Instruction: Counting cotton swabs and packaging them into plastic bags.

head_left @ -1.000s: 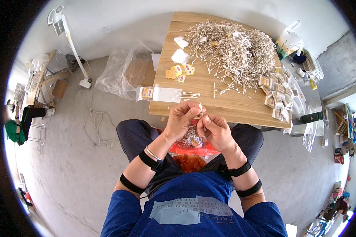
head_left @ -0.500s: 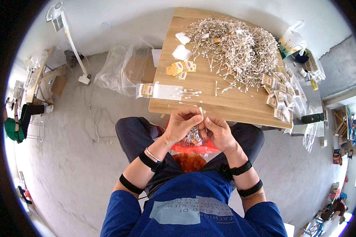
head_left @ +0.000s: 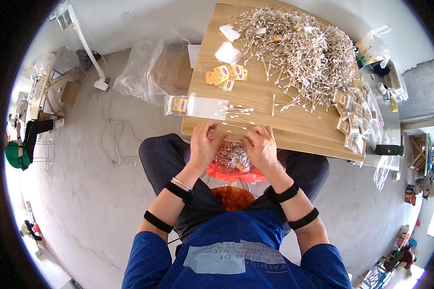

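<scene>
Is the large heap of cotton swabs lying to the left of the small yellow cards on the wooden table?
No, the heap of cotton swabs lies to the right of the yellow cards.

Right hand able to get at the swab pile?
Probably yes. The right hand is by the near edge of the table; only a few loose swabs lie between it and the swab pile.

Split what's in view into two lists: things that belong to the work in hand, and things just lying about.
Seemingly part of the work:
heaped cotton swabs
loose swabs
yellow cards
clear packet of swabs
pile of filled packets
red bag

Probably just lying about:
crumpled clear plastic
white upright appliance
brown cardboard box
</scene>
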